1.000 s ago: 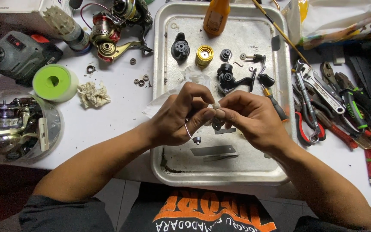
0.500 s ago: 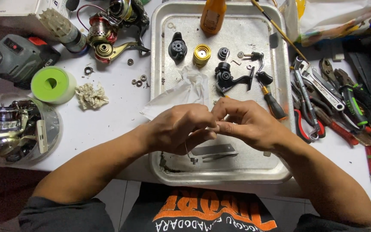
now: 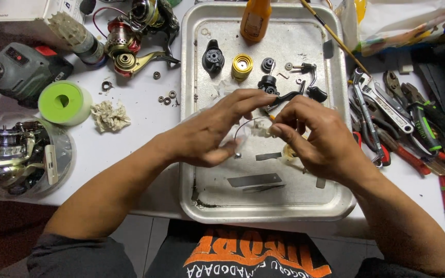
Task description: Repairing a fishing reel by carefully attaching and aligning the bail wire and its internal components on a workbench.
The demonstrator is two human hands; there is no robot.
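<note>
Over a metal tray (image 3: 202, 201), my right hand (image 3: 315, 136) pinches a small pale reel part with a thin curved wire bail (image 3: 245, 126) hanging from it. My left hand (image 3: 215, 131) is beside it with fingers spread, its fingertips close to the wire and a bit of crumpled clear wrap. On the tray lie a black knob (image 3: 213, 58), a yellow spool (image 3: 242, 66), a black handle piece (image 3: 284, 92) and flat metal strips (image 3: 256, 180).
An orange bottle (image 3: 256, 18) stands at the tray's far edge. Pliers and wrenches (image 3: 392, 118) are heaped to the right. On the left sit a green tape roll (image 3: 64, 102), a crumpled tissue (image 3: 110, 115), small washers (image 3: 167, 98), a stripped reel body (image 3: 135, 41) and a reel in a clear bowl (image 3: 16, 157).
Both hands have lifted slightly toward the middle of the tray. My left hand has let go and spread its fingers, while my right keeps hold of the small part and wire.
</note>
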